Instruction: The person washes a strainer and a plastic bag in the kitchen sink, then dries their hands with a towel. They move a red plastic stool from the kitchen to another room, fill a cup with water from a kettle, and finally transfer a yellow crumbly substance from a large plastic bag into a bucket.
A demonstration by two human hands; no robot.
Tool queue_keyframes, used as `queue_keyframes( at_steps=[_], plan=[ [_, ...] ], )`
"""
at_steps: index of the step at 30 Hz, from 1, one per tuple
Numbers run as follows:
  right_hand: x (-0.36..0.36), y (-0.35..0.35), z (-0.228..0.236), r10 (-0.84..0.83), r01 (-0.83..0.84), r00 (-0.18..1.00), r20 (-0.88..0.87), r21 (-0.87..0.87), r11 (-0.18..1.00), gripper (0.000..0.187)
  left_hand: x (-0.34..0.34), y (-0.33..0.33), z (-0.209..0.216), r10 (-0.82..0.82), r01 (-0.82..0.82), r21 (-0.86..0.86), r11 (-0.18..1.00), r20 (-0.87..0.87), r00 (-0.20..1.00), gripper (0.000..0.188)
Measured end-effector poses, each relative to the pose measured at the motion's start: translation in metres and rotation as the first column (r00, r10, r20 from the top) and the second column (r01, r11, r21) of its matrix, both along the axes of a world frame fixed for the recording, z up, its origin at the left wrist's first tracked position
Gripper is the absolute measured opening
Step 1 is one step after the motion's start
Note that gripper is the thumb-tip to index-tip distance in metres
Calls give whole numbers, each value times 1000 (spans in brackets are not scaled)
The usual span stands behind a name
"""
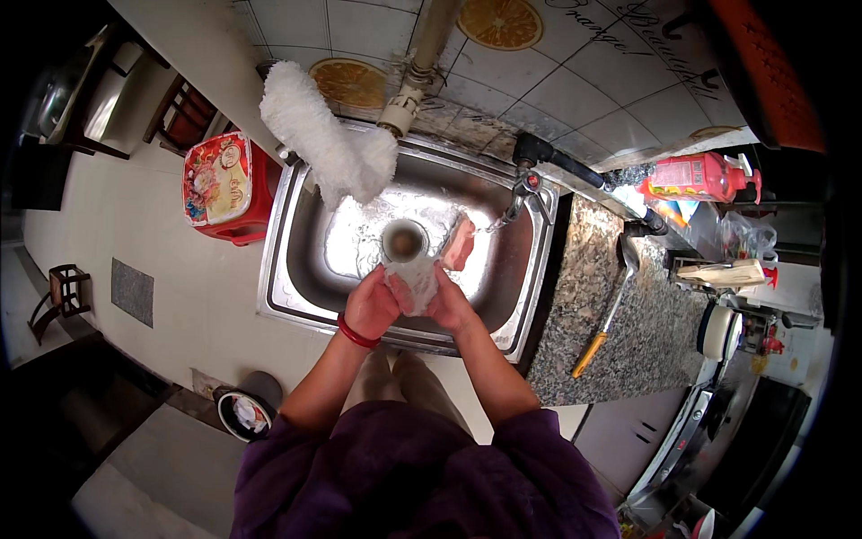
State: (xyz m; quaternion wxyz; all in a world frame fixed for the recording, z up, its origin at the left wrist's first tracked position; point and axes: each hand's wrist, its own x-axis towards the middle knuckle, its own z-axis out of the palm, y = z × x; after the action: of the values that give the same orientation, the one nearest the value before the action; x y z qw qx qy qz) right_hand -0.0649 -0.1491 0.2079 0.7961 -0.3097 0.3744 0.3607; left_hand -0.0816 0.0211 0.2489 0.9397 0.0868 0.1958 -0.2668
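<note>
Over the near side of the steel sink (296,193), my left hand (371,305) and my right hand (451,305) hold a piece of meat (413,280) between them. It looks whitish with pink at its left part. Both hands have their fingers closed on its edges. Another pink piece of meat (460,244) with a pale edge lies in the basin, just beyond my right hand. Beyond the held piece is the round drain (406,241). The tap (528,186) reaches in from the far right rim, and the sink bottom glistens wet.
A white towel (332,144) hangs over the sink's far left corner. Left of the sink stands a red bucket (241,193). On the granite counter (620,332) to the right lies a ladle-like utensil with a yellow handle (590,355). A bin (247,409) stands behind at left.
</note>
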Motion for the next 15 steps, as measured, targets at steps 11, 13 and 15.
queue_keyframes(
  at_steps=[11,13,15],
  plan=[
    [-28,16,31,872,95,-207,443,-878,469,22,-30,-17,-43,-88,152,584,798,-137,987,17],
    [-30,6,36,884,33,-157,440,-892,450,23,-30,-17,-43,-68,103,489,866,-90,994,15],
    [-25,-12,45,841,192,-24,541,-823,535,22,-32,-16,-33,-12,32,556,830,-40,999,17]
  ],
)
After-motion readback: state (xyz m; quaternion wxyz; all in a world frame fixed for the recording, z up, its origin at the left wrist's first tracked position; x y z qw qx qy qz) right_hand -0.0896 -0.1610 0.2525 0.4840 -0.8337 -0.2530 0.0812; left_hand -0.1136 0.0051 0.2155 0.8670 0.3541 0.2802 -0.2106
